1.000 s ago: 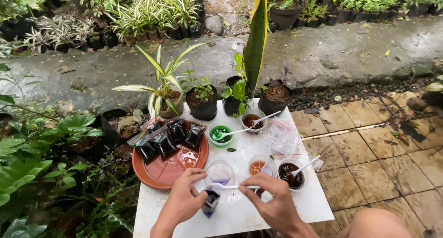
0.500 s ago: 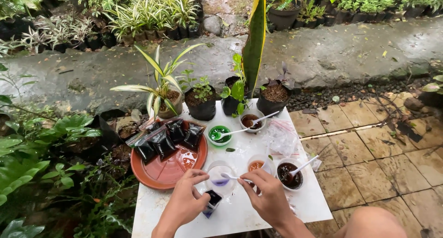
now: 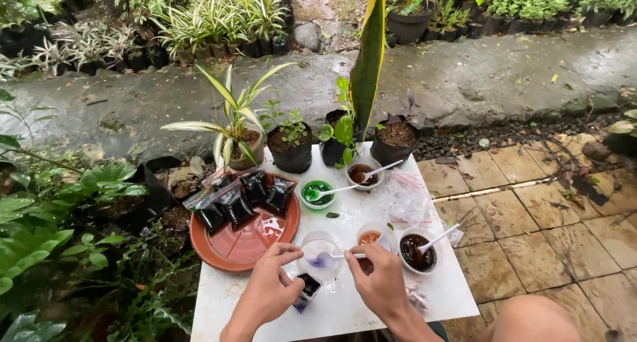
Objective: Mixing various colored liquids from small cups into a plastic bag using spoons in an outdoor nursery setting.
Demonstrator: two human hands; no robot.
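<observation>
White table [image 3: 345,309]: left hand [image 3: 269,285] steadies a clear cup [image 3: 318,254] of purple liquid; right hand [image 3: 381,281] pinches a spoon [image 3: 338,256] inside it. Mixing stage; next needs gentle stirring without tipping.

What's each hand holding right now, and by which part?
The right hand holds a white spoon by its handle end, bowl in the clear cup. The left hand grips that cup's side.
</observation>
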